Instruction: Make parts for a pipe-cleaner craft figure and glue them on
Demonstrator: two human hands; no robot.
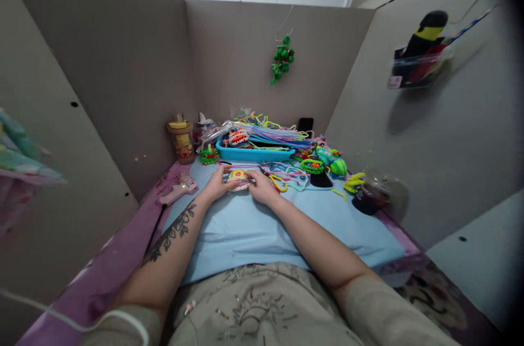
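Both hands meet over the blue cloth (pixel 241 226). Between them sits a small fuzzy craft piece (pixel 238 176), cream and pink with a yellow part on top, which looks made of pipe cleaners. My left hand (pixel 219 184) grips its left side, with thumb and fingers bent around the edge. On the opposite side, the fingers of my right hand (pixel 261 186) are closed on it too. Scissors with yellow handles (pixel 279 184) lie just beyond my right hand. Loose pink and blue pipe cleaners (pixel 297 176) are spread beside the scissors. My fingers partly cover the craft piece.
A blue tray (pixel 256 155) heaped with pipe cleaners stands at the back. Left are a lidded cup (pixel 181 141) and a pink glue gun (pixel 179 191) with a black cord. Green woven pieces (pixel 312 166) and a dark-based clear container (pixel 368 198) are right. Panels enclose three sides.
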